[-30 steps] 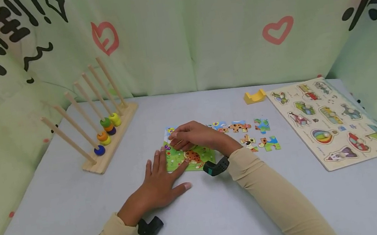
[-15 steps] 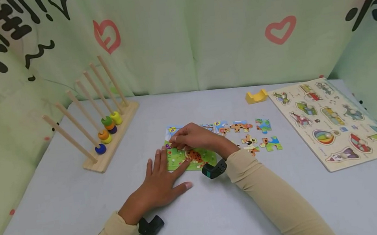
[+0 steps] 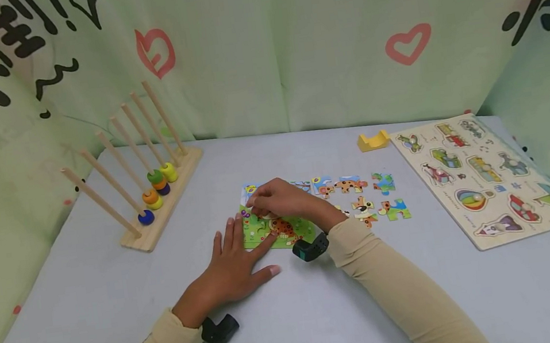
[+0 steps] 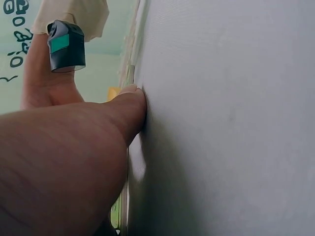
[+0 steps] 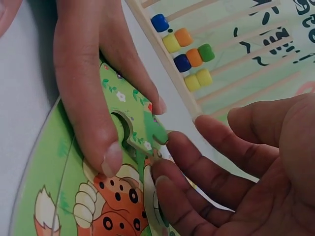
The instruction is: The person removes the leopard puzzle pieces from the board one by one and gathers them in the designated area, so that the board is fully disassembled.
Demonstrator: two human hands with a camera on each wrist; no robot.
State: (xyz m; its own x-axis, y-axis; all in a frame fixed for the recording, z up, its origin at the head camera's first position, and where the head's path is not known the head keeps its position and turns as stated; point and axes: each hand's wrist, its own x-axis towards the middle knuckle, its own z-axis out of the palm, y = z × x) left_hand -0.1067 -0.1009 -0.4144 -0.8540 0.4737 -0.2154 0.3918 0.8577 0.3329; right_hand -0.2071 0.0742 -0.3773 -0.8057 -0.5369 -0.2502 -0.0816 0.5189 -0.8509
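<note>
A green jigsaw puzzle (image 3: 257, 233) with a spotted animal lies flat in the middle of the table. My left hand (image 3: 230, 267) rests with fingers spread on its left part, and the thumb touches the table in the left wrist view. Over the upper part of the puzzle, my right hand (image 3: 284, 200) bends its fingers. In the right wrist view its fingertips pinch a puzzle piece (image 5: 151, 189), tilted among the laid pieces, beside the left fingers (image 5: 81, 73). Much of this piece is hidden by the right fingers.
Several loose puzzle pieces (image 3: 351, 184) lie right of the puzzle. A wooden peg rack (image 3: 175, 208) with coloured beads stands at left. A yellow block (image 3: 373, 141) sits at the back, left of a wooden picture board (image 3: 464, 181).
The right hand shifts only slightly over the same part of the puzzle. My left hand stays in place.
</note>
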